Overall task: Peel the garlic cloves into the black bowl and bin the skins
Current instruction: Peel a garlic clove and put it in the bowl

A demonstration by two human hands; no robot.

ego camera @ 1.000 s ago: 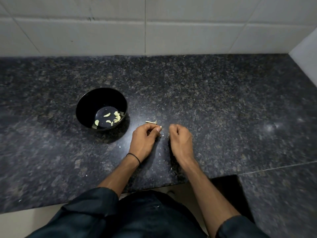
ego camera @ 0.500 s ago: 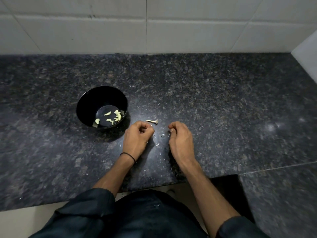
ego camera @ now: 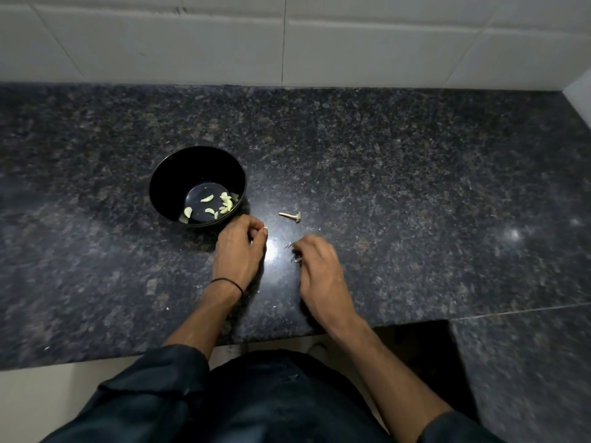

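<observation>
View from above of a dark speckled granite countertop (ego camera: pixel 415 187) that runs back to a pale tiled wall (ego camera: pixel 383 49). A person's two bare forearms reach forward onto it from the bottom of the picture, out of dark sleeves (ego camera: pixel 153 378). A round black bowl (ego camera: pixel 161 177) stands upright on the counter left of centre. Several pale peeled garlic cloves (ego camera: pixel 224 204) lie on its floor, gathered mostly toward the near right side. The left hand (ego camera: pixel 238 254) rests just beside the bowl's near right edge and has a thin black wristband (ego camera: pixel 228 282) on its wrist. Its fingers are curled in against the thumb, and a pale speck shows at the tip, but it is too small to tell whether the hand grasps anything. The right hand (ego camera: pixel 316 270) lies near it, apart, knuckles up and fingers bent down to the counter. A few tiny skin flakes (ego camera: pixel 297 259) lie at its fingertips, and whether it pinches any cannot be told. A dry garlic stem (ego camera: pixel 290 215) lies alone on the counter just beyond the two hands.
</observation>
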